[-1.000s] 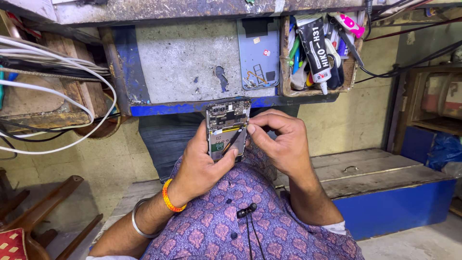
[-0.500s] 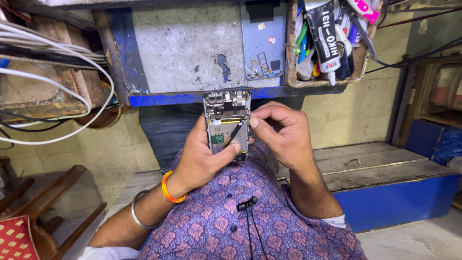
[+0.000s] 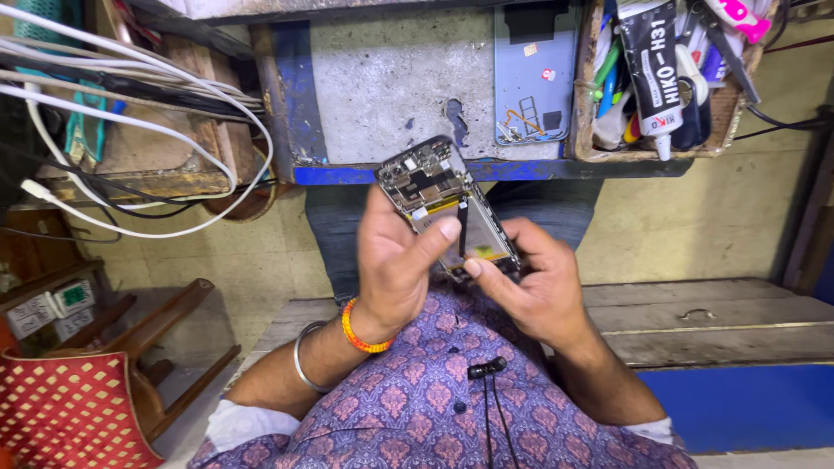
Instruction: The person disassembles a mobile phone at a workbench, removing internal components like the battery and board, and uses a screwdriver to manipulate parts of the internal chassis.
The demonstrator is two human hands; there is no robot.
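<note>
Opened phone (image 3: 443,201) held by both hands below cluttered tool tray (image 3: 660,152).

The opened phone (image 3: 447,204) now tilts left, with the black tool (image 3: 462,227) upright over it.

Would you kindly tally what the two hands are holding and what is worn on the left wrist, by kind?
Opened phones: 1
Thin dark tools: 1
Orange bead bracelets: 1
Silver bangles: 1
Total: 4
The left hand grips the phone; the right hand holds the tool.
</note>
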